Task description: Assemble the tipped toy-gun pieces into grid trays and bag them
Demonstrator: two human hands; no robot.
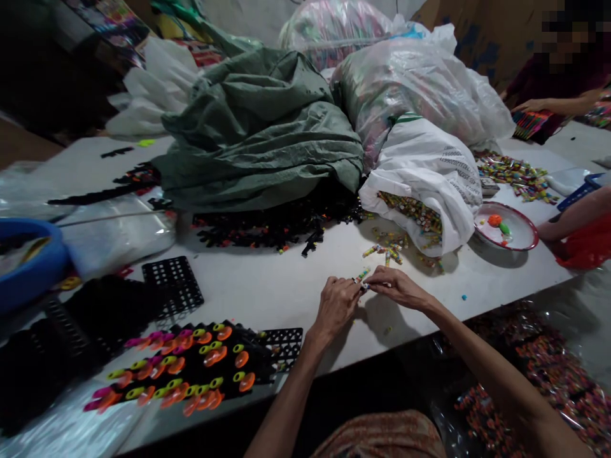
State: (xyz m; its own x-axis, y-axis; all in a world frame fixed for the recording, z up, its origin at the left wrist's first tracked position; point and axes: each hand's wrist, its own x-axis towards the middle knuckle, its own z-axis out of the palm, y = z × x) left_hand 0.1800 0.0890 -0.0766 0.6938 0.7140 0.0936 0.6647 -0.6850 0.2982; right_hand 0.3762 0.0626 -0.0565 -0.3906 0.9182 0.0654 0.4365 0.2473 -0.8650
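My left hand (340, 302) is closed above the white table, its fingers pinched around a small tube of multicoloured beads or candies (363, 275). Close against it, my right hand (398, 287) is also pinched shut at the fingertips. Something small and pale shows between the two hands, too tiny to name. Just beyond them lies a loose group of similar multicoloured tubes (386, 251). More of these tubes spill from the mouth of a white sack (429, 172). Past my left hand is a heap of small black toy guns (258, 226), partly under a grey-green sack.
Black toy pieces with orange and yellow-green parts (191, 366) lie front left, beside black plastic grids (172, 287). A blue basin (31, 264) stands at far left. Large filled bags (420, 83) and a red-rimmed bowl (529, 224) stand beyond. Another person's hand (532, 106) is at upper right.
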